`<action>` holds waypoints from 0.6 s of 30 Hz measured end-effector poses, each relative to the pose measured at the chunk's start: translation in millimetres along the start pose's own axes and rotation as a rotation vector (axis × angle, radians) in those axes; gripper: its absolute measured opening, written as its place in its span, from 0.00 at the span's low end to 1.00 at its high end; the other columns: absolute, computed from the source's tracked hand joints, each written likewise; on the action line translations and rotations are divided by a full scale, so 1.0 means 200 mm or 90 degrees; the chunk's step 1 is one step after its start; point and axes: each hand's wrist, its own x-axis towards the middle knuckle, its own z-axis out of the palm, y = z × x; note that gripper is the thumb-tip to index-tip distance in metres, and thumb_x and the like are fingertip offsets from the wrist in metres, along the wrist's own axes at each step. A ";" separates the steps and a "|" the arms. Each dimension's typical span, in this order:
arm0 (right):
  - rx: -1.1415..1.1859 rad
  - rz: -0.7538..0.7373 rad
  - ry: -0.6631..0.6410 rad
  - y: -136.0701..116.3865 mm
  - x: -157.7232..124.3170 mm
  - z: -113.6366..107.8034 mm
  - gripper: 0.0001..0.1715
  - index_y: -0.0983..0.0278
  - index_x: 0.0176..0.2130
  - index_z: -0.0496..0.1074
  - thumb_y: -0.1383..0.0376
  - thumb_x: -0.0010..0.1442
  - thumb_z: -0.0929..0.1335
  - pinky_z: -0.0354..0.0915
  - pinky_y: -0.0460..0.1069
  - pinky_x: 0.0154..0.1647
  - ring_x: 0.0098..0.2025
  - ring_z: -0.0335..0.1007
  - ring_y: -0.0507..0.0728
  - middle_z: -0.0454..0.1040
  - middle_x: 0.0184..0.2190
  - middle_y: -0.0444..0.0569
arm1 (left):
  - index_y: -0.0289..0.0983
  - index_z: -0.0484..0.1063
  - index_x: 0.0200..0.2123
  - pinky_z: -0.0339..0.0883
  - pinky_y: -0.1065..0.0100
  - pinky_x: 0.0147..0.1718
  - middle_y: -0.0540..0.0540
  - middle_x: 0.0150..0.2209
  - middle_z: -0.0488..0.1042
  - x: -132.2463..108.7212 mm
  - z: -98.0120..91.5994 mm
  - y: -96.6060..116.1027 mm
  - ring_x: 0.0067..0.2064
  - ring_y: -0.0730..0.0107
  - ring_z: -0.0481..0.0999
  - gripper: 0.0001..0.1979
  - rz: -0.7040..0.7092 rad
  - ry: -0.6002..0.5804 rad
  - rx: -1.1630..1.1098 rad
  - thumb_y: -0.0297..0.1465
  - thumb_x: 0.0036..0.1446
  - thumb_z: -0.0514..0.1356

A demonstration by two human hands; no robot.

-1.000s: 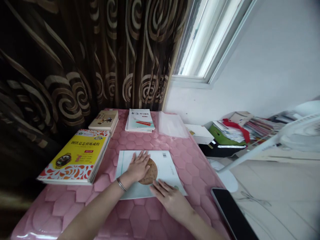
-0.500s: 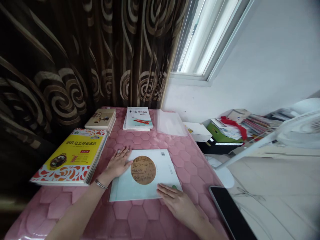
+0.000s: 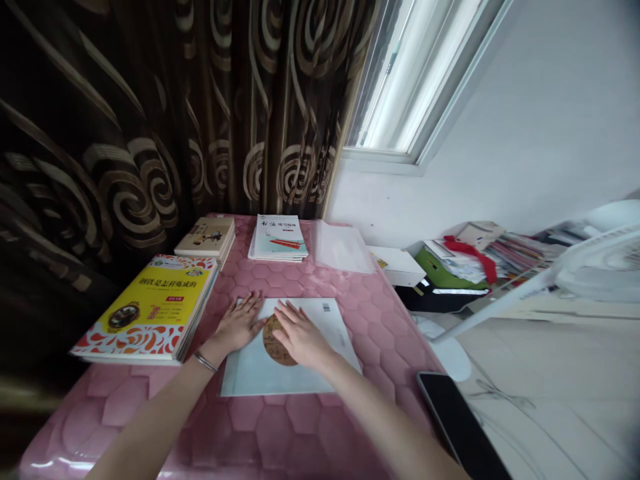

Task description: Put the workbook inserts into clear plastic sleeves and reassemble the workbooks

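Pink tabletop (image 3: 285,437) surrounds the pale book (image 3: 310,382), left hand (image 3: 239,327) spread across its edge, right hand (image 3: 304,341) spread mid-cover.

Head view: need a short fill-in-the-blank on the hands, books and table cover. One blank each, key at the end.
1. The left hand has a bracelet around its ____.
2. The right hand partly covers the round ____-coloured print on the pale book.
3. The pink table cover is patterned with six-sided shapes called ____.
4. The yellow-covered book lies to the ____ of the pale book.

Missing words: wrist; brown; hexagons; left.
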 end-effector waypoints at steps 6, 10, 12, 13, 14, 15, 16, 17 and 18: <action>-0.046 0.152 -0.083 0.12 0.14 0.12 0.40 0.75 0.68 0.49 0.50 0.70 0.50 0.37 0.63 0.70 0.72 0.34 0.62 0.42 0.70 0.61 | 0.38 0.50 0.69 0.40 0.51 0.67 0.41 0.70 0.48 0.00 0.01 -0.01 0.70 0.62 0.49 0.30 -0.003 -0.005 0.008 0.42 0.67 0.45; -0.110 0.271 -0.052 0.37 -0.09 0.05 0.39 0.75 0.68 0.49 0.52 0.70 0.50 0.38 0.62 0.70 0.72 0.38 0.61 0.46 0.69 0.63 | 0.39 0.52 0.68 0.41 0.49 0.67 0.41 0.70 0.49 0.01 -0.01 0.01 0.70 0.61 0.50 0.29 -0.011 0.003 0.017 0.40 0.66 0.47; -0.116 0.284 -0.042 0.46 -0.19 0.03 0.38 0.72 0.69 0.49 0.52 0.70 0.49 0.40 0.63 0.69 0.71 0.40 0.61 0.46 0.70 0.61 | 0.40 0.56 0.67 0.41 0.47 0.67 0.41 0.69 0.51 0.00 -0.02 0.04 0.69 0.58 0.53 0.28 -0.012 0.028 0.030 0.39 0.66 0.49; -0.116 0.284 -0.041 0.49 -0.21 0.02 0.38 0.71 0.69 0.49 0.52 0.70 0.49 0.40 0.64 0.69 0.71 0.40 0.61 0.46 0.70 0.61 | 0.41 0.58 0.66 0.42 0.47 0.67 0.41 0.69 0.54 -0.02 -0.03 0.06 0.68 0.57 0.55 0.26 -0.005 0.043 0.037 0.37 0.65 0.50; -0.116 0.284 -0.043 0.50 -0.23 0.02 0.38 0.71 0.69 0.49 0.51 0.70 0.49 0.40 0.64 0.69 0.72 0.39 0.62 0.45 0.70 0.60 | 0.42 0.62 0.64 0.43 0.47 0.67 0.42 0.68 0.57 -0.04 -0.05 0.09 0.67 0.57 0.58 0.24 0.011 0.052 0.042 0.33 0.65 0.50; -0.117 0.284 -0.046 0.51 -0.24 0.02 0.39 0.70 0.69 0.49 0.51 0.69 0.49 0.40 0.65 0.68 0.72 0.38 0.62 0.45 0.70 0.60 | 0.41 0.65 0.62 0.46 0.48 0.66 0.42 0.66 0.61 -0.08 -0.06 0.11 0.66 0.58 0.61 0.23 0.032 0.053 0.042 0.30 0.64 0.49; -0.120 0.285 -0.048 0.52 -0.24 0.01 0.38 0.69 0.69 0.49 0.51 0.69 0.50 0.41 0.66 0.68 0.72 0.38 0.63 0.45 0.70 0.60 | 0.41 0.67 0.60 0.50 0.51 0.65 0.42 0.64 0.64 -0.13 -0.07 0.14 0.64 0.59 0.64 0.23 0.057 0.045 0.036 0.27 0.64 0.48; -0.124 0.284 -0.044 0.52 -0.24 0.01 0.38 0.69 0.69 0.51 0.51 0.69 0.51 0.42 0.66 0.67 0.72 0.38 0.64 0.46 0.70 0.59 | 0.40 0.68 0.59 0.56 0.54 0.64 0.41 0.62 0.67 -0.19 -0.08 0.16 0.62 0.60 0.67 0.23 0.083 0.027 0.022 0.26 0.63 0.48; -0.131 0.279 -0.036 0.52 -0.24 0.00 0.37 0.68 0.68 0.54 0.51 0.69 0.53 0.45 0.66 0.67 0.71 0.40 0.65 0.48 0.70 0.59 | 0.38 0.68 0.59 0.60 0.56 0.61 0.40 0.61 0.68 -0.26 -0.10 0.17 0.62 0.59 0.68 0.22 0.101 0.010 0.003 0.28 0.64 0.50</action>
